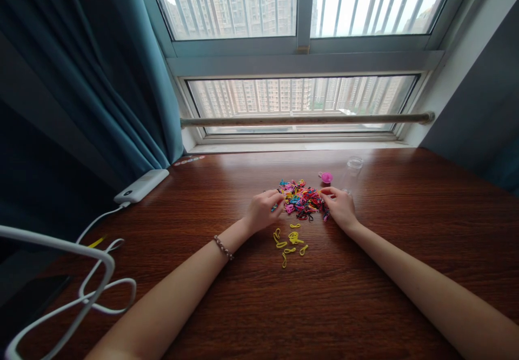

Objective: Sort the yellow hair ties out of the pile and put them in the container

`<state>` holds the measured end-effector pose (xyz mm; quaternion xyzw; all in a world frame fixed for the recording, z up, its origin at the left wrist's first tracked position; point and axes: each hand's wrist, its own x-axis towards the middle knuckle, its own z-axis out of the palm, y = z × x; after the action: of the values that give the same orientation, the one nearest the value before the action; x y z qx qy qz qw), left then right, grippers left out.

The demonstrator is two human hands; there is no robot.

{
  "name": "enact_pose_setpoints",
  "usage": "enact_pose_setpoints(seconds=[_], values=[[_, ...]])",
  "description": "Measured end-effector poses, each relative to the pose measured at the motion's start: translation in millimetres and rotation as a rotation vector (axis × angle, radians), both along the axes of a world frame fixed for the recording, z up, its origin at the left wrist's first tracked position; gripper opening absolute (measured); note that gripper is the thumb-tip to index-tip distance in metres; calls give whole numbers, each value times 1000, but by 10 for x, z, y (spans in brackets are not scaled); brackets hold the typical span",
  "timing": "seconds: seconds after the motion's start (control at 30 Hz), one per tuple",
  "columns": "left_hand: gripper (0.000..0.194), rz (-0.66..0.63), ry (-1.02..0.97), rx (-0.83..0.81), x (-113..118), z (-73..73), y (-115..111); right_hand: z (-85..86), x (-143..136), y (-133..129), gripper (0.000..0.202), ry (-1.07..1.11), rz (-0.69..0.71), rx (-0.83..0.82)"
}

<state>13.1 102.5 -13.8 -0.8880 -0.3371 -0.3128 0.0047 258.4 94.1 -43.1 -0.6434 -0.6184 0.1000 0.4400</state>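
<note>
A heap of small multicoloured rubber bands point(302, 200) lies on the brown wooden table point(348, 295). At its left edge, my left hand point(263, 210) has its fingers curled closed on bands; a braided bracelet point(223, 247) circles that wrist. My right hand point(340, 207) pinches at the heap's right edge, thumb and fingers close together among the bands. How many bands either hand grips is too small to tell. Nearer to me, several yellow rubber bands point(293, 237) lie loosely grouped, apart from the heap.
Behind my right hand stand a clear jar point(353, 170) and a pink lid point(326, 177). A white power bank point(141, 186) with a looping white cable point(108, 260) sits at the left, by the blue curtain point(133, 79). The window point(304, 100) and a rail border the table's back.
</note>
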Motion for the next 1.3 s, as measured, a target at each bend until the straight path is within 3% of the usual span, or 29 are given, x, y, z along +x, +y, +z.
enact_pose_setpoints(seconds=[0.1,0.33,0.5,0.7,0.87,0.97,1.17,1.3], values=[[12,90,-79,-58,-38,-52,111,31,-19,-23,24,33,-14,15],[8,66,-78,-186,-94,-139,223,87,-47,-58,21,92,-37,47],[8,65,-78,-238,-91,-147,231,115,-102,-108,25,82,30,146],[8,63,-120,-250,-92,-160,257,190,-269,-318,19,-247,393,398],[10,131,-169,-278,-98,-154,277,251,-420,-508,20,-581,701,489],[9,171,-202,-304,-100,-141,279,244,-461,-524,21,-474,716,456],[7,160,-233,-288,-99,-127,274,192,-410,-403,18,-39,516,285],[10,122,-240,-252,-100,-126,277,177,-400,-367,15,132,477,181]])
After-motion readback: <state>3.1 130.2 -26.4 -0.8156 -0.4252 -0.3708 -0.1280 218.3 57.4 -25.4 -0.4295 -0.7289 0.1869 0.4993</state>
